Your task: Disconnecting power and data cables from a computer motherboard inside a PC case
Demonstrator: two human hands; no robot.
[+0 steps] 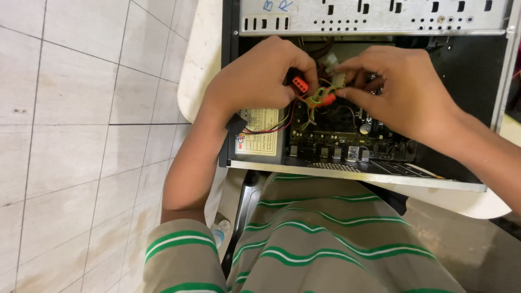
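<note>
Nearest, the open computer case point(358, 174) lies on a pale table point(202, 65). Inside it, above the motherboard point(347, 138), the left hand point(255, 81) pinches an orange connector point(300, 84), fingers closed on it. The right hand point(401, 89) clamps a white plug point(337, 80). Steady, square alignment would serve best; the tangled wires point(312, 100) invite snagging.

Orange plug point(300, 84) and green-orange clip point(320, 98) sit over a dark green board point(347, 130). Wires point(271, 128) are red, yellow and black. Case point(374, 16) is silver-grey, table point(201, 59) cream, floor point(70, 125) pale tile, shirt point(325, 239) tan with green-white stripes.
</note>
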